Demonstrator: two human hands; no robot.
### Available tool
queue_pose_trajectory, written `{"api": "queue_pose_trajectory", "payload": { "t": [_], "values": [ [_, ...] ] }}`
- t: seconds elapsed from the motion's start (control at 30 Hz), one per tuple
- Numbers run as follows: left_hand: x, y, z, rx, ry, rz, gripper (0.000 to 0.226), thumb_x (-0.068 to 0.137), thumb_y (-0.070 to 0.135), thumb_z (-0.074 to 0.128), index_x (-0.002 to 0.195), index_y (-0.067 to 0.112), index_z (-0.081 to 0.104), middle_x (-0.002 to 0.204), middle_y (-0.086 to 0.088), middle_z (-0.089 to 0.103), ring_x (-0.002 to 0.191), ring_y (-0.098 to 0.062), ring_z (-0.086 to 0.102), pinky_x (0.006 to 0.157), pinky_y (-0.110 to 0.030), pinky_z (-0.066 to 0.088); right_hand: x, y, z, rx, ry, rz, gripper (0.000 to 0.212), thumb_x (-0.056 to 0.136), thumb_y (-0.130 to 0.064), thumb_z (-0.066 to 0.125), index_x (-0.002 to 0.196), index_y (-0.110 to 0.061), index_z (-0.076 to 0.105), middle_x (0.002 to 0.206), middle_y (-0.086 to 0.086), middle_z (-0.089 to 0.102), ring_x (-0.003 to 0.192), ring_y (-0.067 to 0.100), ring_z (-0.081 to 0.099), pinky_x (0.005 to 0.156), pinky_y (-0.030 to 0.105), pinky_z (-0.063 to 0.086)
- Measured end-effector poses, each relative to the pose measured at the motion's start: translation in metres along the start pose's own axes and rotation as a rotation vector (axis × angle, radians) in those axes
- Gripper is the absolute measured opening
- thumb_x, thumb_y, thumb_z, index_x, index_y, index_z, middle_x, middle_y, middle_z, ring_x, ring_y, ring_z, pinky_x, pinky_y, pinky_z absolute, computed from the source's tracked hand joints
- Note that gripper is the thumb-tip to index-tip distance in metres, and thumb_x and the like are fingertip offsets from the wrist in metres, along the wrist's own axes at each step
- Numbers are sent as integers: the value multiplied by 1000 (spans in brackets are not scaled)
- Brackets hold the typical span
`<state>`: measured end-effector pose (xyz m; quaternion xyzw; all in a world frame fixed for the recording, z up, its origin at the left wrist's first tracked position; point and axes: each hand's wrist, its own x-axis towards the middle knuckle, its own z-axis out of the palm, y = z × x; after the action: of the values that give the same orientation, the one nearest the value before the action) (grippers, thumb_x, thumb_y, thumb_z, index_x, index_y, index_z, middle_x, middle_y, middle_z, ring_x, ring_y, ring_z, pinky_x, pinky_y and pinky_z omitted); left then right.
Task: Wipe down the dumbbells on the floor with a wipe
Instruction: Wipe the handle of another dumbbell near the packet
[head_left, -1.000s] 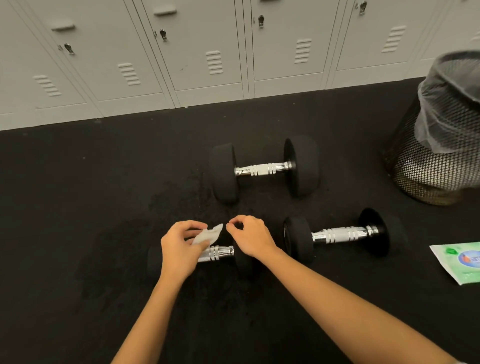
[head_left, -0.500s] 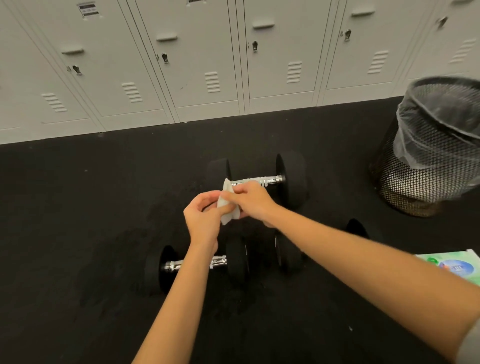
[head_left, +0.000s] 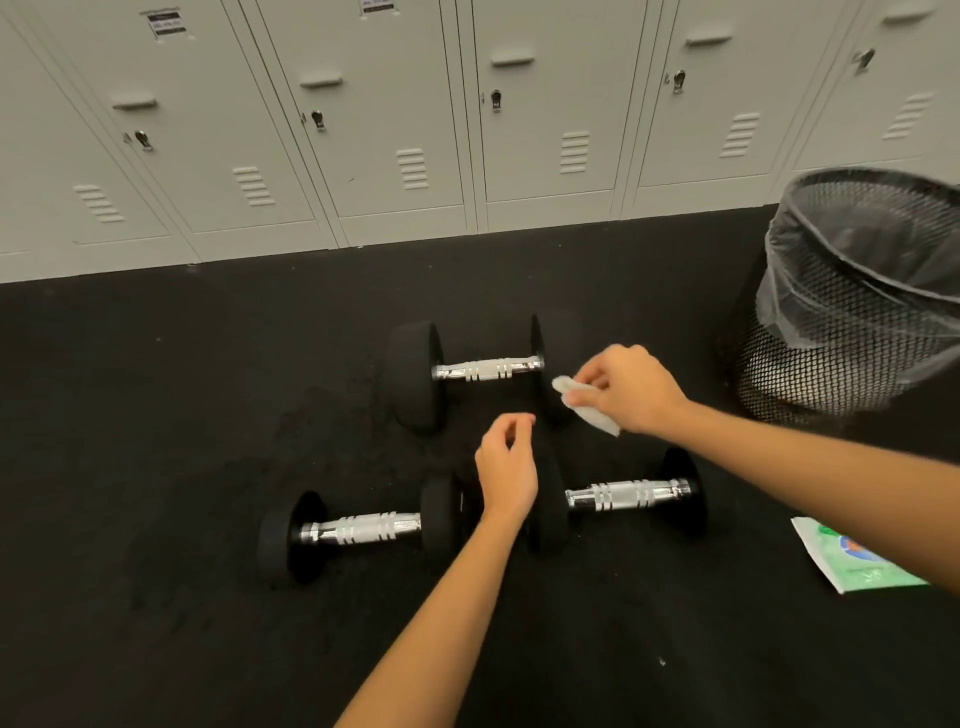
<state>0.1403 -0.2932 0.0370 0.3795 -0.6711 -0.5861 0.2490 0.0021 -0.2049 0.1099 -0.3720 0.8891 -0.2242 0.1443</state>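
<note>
My right hand (head_left: 631, 392) pinches a crumpled white wipe (head_left: 582, 402) right of frame centre, beside the right weight of the far dumbbell (head_left: 488, 370). My left hand (head_left: 506, 470) hangs below it, fingers loosely curled, holding nothing, above the gap between the two near dumbbells: one lower left (head_left: 358, 532), one lower right (head_left: 626, 493). A green wipes pack (head_left: 831, 564) lies at the right edge, its print unreadable. Locker labels (head_left: 163, 23) along the top are too blurred to read.
</note>
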Motion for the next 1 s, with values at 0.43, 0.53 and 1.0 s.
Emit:
{"api": "queue_pose_trajectory", "payload": {
  "t": [0.43,0.53,1.0],
  "values": [
    [-6,-45,26,224,-137,24,23,98,23,48,108,16,67,103,8,63,94,3,55,78,-7,39,-56,49,95,-98,-215,-221,30,96,-21,50,124,-21,63,106,0,70,98,16,64,90,36,50],
    [-4,-49,27,214,-121,44,21,98,20,49,107,16,68,102,8,65,94,5,56,76,-4,40,-77,69,101,-130,-142,-424,43,98,-22,51,141,-21,46,144,-6,48,135,9,41,116,32,28],
    [-1,-51,27,145,-130,37,15,92,23,60,100,18,72,98,7,67,91,2,61,77,-9,45,-74,68,121,-122,134,-378,36,92,-20,61,128,-18,61,123,0,67,116,11,60,108,25,28]
  ]
}}
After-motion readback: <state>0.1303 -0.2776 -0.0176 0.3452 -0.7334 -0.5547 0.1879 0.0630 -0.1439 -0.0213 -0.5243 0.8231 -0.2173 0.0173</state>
